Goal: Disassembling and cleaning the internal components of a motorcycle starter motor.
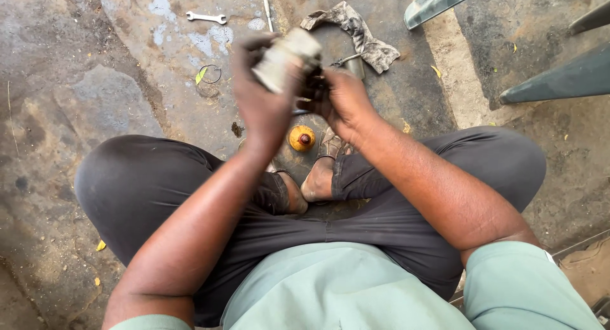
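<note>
1. Head view showed a person sitting cross-legged on the concrete floor [95,101], both hands raised over the lap.
2. Left hand [264,104] was clamped around a pale grey metal cylinder [286,58], held tilted and clear of the floor.
3. Right hand [340,101] was closed against the cylinder's dark lower end, fingers curled; whether it pinched a small piece there, I couldn't tell.
4. Judged progress: part was in hand and being worked, mid-job, not set down.
5. Loose bits lay unused on the floor: a small yellow cap [302,138] between the feet, a wrench [206,16] well apart, a thin rod [267,13], a wire ring [210,74], a dirty rag [356,32] and a small metal piece [354,65] beside it.
6. Judged left: those pieces looked unfitted.
</note>
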